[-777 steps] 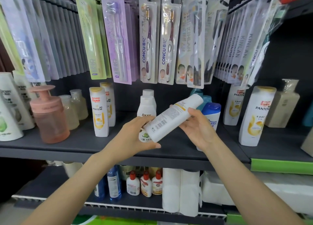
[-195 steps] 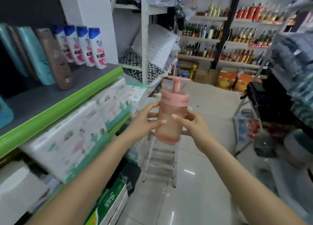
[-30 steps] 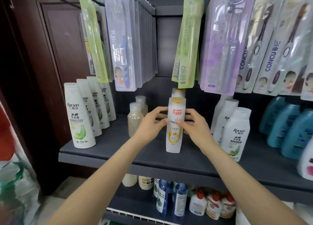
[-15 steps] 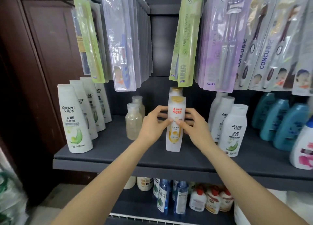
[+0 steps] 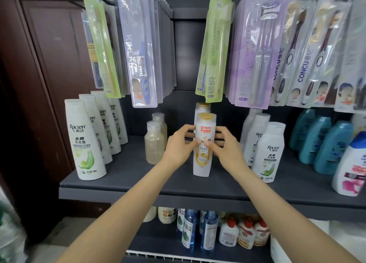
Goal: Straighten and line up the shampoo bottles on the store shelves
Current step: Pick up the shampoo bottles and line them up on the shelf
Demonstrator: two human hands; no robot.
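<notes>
On the dark grey shelf (image 5: 126, 175), head view: front Pantene bottle (image 5: 204, 159) standing upright, near mid-shelf, directly ahead of a second gold-capped Pantene bottle (image 5: 202, 107) behind it. Left hand (image 5: 179, 147) wrapped round the front bottle's left side, thumb across the label; right hand (image 5: 227, 149) wrapped round its right side, thumb meeting the other near the label's middle. Both gripping the same bottle, base seemingly down on the shelf, though contact at the foot hard to confirm.

Step in hand, by judgement: squaring this bottle up in its row. Best done by turning gently until the label faces straight out, keeping the base flat, then sliding back or forward so the cap lines up with the one behind. Even pressure from both sides advisable, since a tall, narrow bottle tips easily. Care also needed beside the clear pale bottles (image 5: 154, 143) just to the left and the white Raclen bottles (image 5: 267, 149) to the right.

Look of the bottle: white, tall, slightly waisted, gold cap, red badge near the top, yellow-orange swirl lower down. Label roughly frontal already, partly hidden by the thumbs.
</notes>
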